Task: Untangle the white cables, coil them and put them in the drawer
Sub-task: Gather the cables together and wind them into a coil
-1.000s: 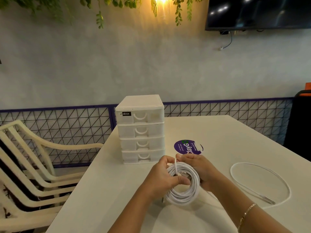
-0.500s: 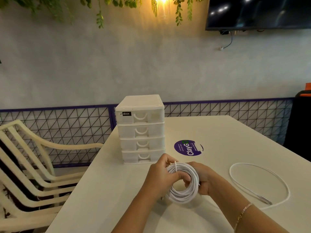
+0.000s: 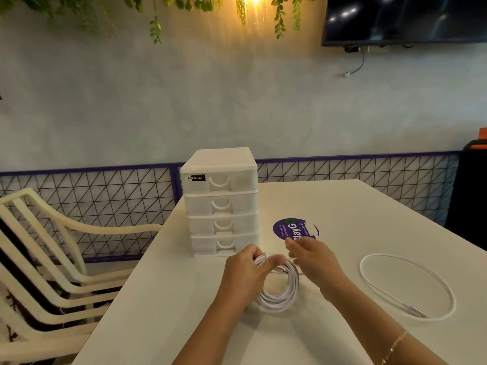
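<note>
White coiled cable (image 3: 279, 296) held upright on edge above table (image 3: 163, 299), gripped at its top by left hand (image 3: 245, 272), thumb over the strands. Right hand (image 3: 313, 262) just beside, fingers loosely bent, apparently empty. Second cable (image 3: 405, 285) flat in a wide loop further right. Beyond, purple "ClayGo" sticker (image 3: 292, 229); four-drawer unit (image 3: 221, 201) labelled "abox", drawers closed.

Bare forearms, thin gold bracelet (image 3: 394, 347) on right wrist
</note>
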